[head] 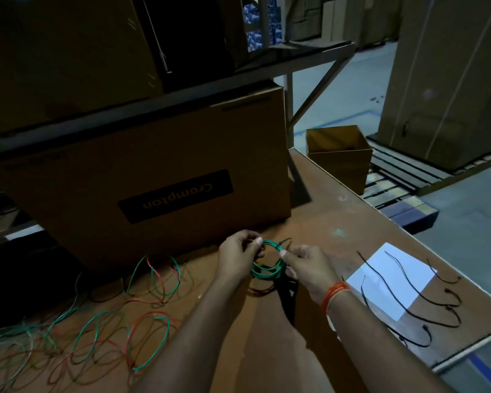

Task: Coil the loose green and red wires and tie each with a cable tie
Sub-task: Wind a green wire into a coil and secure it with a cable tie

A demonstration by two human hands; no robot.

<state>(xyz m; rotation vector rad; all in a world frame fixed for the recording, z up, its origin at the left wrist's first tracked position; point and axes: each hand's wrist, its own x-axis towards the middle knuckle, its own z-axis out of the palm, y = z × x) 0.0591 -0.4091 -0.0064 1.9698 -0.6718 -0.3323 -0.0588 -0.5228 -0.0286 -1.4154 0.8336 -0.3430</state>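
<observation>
Above the bench (309, 222), the green coil (267, 263) is pinched by left hand (236, 256) and right hand (309, 266) fingers; if loosened before a cable tie (403, 282) is fitted, it could spring apart.

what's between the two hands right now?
Head view: the green wire coil, pinched by left hand and right hand on opposite sides.

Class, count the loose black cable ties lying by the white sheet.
5 cable ties, fanned across the white paper and the table right of the right hand; more may hide in shadow.
</observation>
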